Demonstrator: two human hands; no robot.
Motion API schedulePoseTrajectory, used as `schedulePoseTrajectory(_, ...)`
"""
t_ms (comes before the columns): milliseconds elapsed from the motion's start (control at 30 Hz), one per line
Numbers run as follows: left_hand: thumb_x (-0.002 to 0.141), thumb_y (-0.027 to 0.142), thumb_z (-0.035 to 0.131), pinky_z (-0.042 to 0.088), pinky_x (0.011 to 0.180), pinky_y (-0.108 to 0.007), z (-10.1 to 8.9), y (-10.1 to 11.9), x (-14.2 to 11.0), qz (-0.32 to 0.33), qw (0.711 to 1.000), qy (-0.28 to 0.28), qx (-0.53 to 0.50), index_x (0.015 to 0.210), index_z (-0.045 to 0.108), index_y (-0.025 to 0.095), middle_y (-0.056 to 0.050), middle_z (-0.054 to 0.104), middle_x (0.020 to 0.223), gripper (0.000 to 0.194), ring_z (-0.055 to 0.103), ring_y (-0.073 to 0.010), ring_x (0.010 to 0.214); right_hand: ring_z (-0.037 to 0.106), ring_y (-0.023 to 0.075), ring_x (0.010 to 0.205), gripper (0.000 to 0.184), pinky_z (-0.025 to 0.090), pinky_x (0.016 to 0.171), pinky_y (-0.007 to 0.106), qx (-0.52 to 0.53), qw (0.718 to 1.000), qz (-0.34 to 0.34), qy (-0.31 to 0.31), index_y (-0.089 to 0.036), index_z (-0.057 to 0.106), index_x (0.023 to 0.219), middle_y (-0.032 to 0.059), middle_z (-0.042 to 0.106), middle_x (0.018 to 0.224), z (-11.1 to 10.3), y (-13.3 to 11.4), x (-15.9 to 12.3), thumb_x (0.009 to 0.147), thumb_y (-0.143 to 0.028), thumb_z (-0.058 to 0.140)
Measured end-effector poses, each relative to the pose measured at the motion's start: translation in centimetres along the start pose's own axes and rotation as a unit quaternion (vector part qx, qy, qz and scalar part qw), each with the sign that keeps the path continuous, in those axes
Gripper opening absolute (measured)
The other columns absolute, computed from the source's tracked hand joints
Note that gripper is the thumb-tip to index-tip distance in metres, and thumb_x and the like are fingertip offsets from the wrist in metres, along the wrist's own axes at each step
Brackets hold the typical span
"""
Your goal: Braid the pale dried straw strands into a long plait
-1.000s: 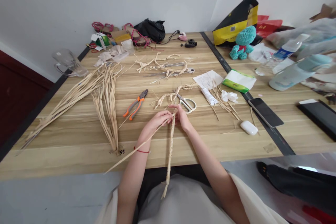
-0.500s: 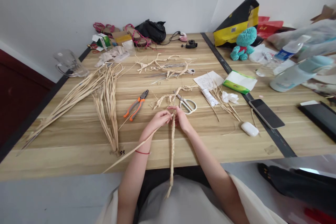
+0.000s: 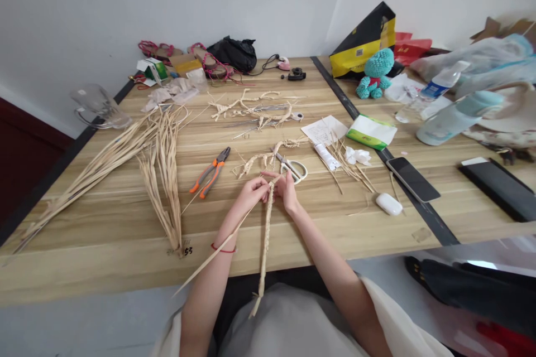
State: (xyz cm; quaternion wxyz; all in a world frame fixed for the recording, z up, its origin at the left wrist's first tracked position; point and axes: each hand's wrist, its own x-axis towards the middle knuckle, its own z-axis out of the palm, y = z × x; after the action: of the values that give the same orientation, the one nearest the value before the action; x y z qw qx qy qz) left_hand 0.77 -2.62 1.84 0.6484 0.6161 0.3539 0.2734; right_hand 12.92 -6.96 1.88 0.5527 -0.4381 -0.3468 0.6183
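Note:
A straw braid [image 3: 265, 242] hangs down from between my hands toward my lap, its frayed lower end over my clothing. My left hand [image 3: 254, 191] pinches a straw strand near the top of the braid; a long loose strand [image 3: 214, 254] trails from there across my left forearm. On the other side, my right hand [image 3: 287, 192] grips the braid's upper end, with its thumb raised and some fingers hidden behind the straw. White-handled scissors [image 3: 294, 170] lie just beyond my right hand. Orange-handled pliers [image 3: 210, 173] rest to the left of my left hand.
Bundles of straw [image 3: 170, 178] lie at the left near a glass mug [image 3: 100, 107]. Woven straw pieces [image 3: 251, 105] sit farther back. To the right are a phone [image 3: 414, 179], a white case [image 3: 389, 204], a tissue pack [image 3: 371, 131] and a blue bottle [image 3: 459, 117].
The view has shifted slightly. My right thumb has lifted and a strand now crosses between my hands at the top of the braid. The braid's lower end has swung a little left.

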Motion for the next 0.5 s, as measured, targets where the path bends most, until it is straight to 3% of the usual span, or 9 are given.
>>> schedulePoseTrajectory(200,0.076,0.027,0.054,0.037,0.05,-0.02,0.16,-0.5,0.33,0.016,0.999,0.019,-0.021,0.065,0.048,0.015,0.005,0.048,0.05,0.018,0.046,-0.0069,0.046,0.055,0.0146,0.046,0.082,0.031,0.036,0.021,0.028,0.999,0.015,0.005,-0.012,0.055,0.115,0.0034,0.058,0.053,-0.4,0.0,0.44,0.079,-0.071,0.012)
schedulePoseTrajectory(333,0.076,0.031,0.055,0.038,0.05,-0.021,0.33,-0.56,0.41,0.023,0.999,0.018,-0.024,0.064,0.048,0.015,0.005,0.048,0.05,0.021,0.047,-0.0079,0.047,0.055,0.0143,0.045,0.055,0.03,0.036,0.02,0.029,0.999,0.009,0.025,-0.014,0.052,0.118,0.0012,0.058,0.052,-0.42,0.34,0.52,0.083,-0.051,0.033)
schedulePoseTrajectory(500,0.077,0.034,0.055,0.038,0.05,-0.022,0.38,-0.42,0.32,0.021,0.999,0.014,-0.037,0.064,0.048,0.015,0.005,0.047,0.049,0.024,0.047,-0.0082,0.047,0.051,0.013,0.04,0.04,0.03,0.035,0.02,0.004,0.998,-0.034,0.058,-0.021,0.052,0.116,-0.003,0.056,0.05,-0.3,0.68,0.34,0.079,-0.035,0.045)
